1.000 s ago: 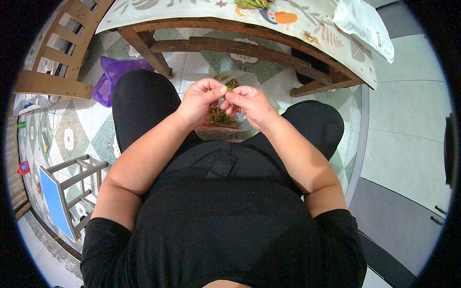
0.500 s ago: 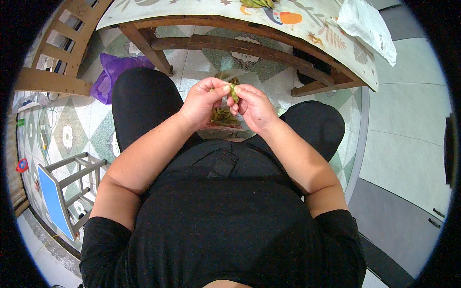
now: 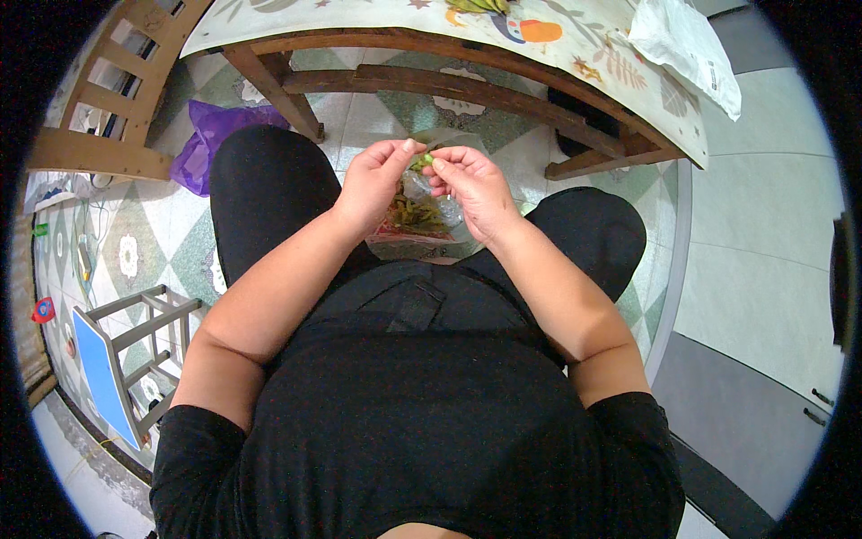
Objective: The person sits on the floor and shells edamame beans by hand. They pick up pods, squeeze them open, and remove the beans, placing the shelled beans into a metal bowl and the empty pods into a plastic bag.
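Note:
Above my lap, a small green bean pod (image 3: 419,163) is pinched between the fingertips of both hands. My left hand (image 3: 375,178) is closed, thumb pressed against the fingers at the pod's upper end. My right hand (image 3: 473,187) grips the pod's other side between thumb and forefinger, the remaining fingers curled. Part of the pod is hidden by the fingers. Right below the hands, between my knees, a clear plastic bag (image 3: 461,232) stands open on the floor. Inside it lie greenish-brown pods or shells (image 3: 415,216).
Ahead stands a wooden table with a patterned cloth (image 3: 359,16); more green pods (image 3: 479,5) and a white plastic bag (image 3: 687,49) lie on it. A purple bag (image 3: 205,144) rests by my left knee. A blue-topped stool (image 3: 106,377) is at left, grey cabinets (image 3: 754,216) at right.
The hands have drawn slightly apart and tilted, and less of the pod shows between the fingertips. More of the bag's contents shows beneath them.

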Demonstrator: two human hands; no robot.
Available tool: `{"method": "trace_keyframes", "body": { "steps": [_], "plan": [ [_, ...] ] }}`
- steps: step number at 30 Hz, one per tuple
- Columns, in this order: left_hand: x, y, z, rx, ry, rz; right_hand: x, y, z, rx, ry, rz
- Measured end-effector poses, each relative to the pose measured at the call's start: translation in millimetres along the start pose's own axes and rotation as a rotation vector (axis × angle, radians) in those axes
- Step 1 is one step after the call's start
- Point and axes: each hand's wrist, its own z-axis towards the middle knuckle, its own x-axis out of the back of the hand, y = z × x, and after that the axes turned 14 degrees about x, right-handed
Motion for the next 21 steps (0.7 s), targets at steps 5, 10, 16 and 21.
{"method": "trace_keyframes", "body": {
  "steps": [5,10,16,21],
  "plan": [
    [6.4,-12.7,7.5,-0.111,-0.05,0.095,0.5,4.4,-1.9,0.055,-0.016,-0.036],
    [4.5,-15.2,7.0,-0.094,-0.056,0.084,4.6,3.4,-1.6,0.042,0.016,-0.002],
    [3.4,-13.1,5.0,-0.177,0.01,0.312,3.4,9.2,-2.5,0.146,0.022,-0.129],
    [2.1,-13.0,3.4,-0.188,-0.018,0.248,1.3,15.8,-2.3,0.266,0.032,-0.281]
  ]
}}
